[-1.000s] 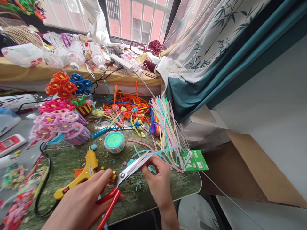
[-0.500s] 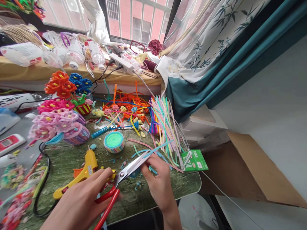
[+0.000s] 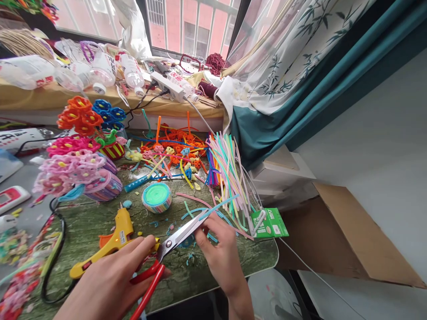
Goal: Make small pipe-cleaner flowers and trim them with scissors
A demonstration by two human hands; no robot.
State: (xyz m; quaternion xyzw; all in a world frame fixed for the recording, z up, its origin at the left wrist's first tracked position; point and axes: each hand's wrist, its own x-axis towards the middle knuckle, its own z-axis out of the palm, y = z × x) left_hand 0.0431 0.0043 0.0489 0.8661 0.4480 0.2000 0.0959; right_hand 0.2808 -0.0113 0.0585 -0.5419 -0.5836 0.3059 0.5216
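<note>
My left hand is closed on the red handles of the scissors, whose blades point up and right. A light blue pipe cleaner lies at the blade tips, pinched between the thumb and fingers of my right hand. More blue pieces lie behind and under that hand. Left of the scissors, a yellow glue gun rests on the green table. Beyond them stands a round striped pot with a green top.
Pipe-cleaner flowers stand at the left, beside a black cable. A pipe-cleaner bundle and a green card lie at the right. Orange pieces cover the back. A cardboard box is beyond the right edge.
The view has shifted slightly, so the objects at the left appear a little further left. Both hands keep nearly the same pose, with the blades still at the blue pipe cleaner.
</note>
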